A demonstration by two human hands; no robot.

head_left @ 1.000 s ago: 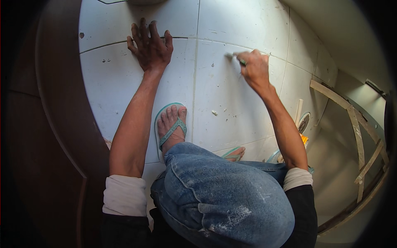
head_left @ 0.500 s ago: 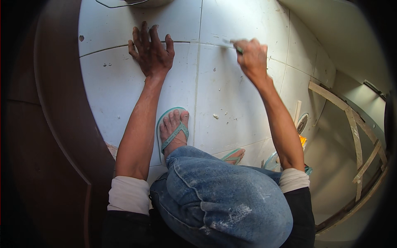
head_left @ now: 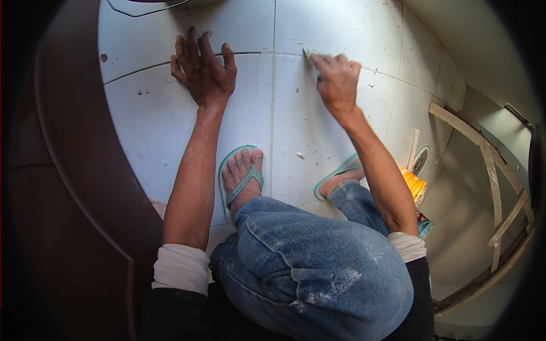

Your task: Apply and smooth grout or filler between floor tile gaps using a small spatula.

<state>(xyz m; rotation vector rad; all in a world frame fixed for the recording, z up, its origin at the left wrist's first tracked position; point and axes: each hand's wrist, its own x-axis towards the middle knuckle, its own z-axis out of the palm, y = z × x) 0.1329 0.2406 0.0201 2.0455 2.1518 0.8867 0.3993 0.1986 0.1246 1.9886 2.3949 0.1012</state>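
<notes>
My left hand (head_left: 205, 74) rests on the white tile floor (head_left: 224, 122) with its fingers spread, across a dark joint line. Nothing is in it. My right hand (head_left: 338, 82) is closed around a small scraper (head_left: 307, 55). Its narrow blade tip points up and left at the joint between two tiles, right of where the joints cross. Most of the handle is hidden in my fist. Pale crumbs (head_left: 300, 155) lie scattered on the tile below that hand.
A container's base with a wire handle (head_left: 139, 13) stands at the top edge. My sandalled feet are on the tiles. At right are an orange-yellow item (head_left: 414, 184), a round disc (head_left: 420, 159) and a wooden frame (head_left: 489, 165). A dark brown panel (head_left: 74, 142) borders the left.
My right hand has moved slightly left and down along the joint with the scraper. The left hand stays planted. My right leg and the orange-yellow item show more as the view shifts.
</notes>
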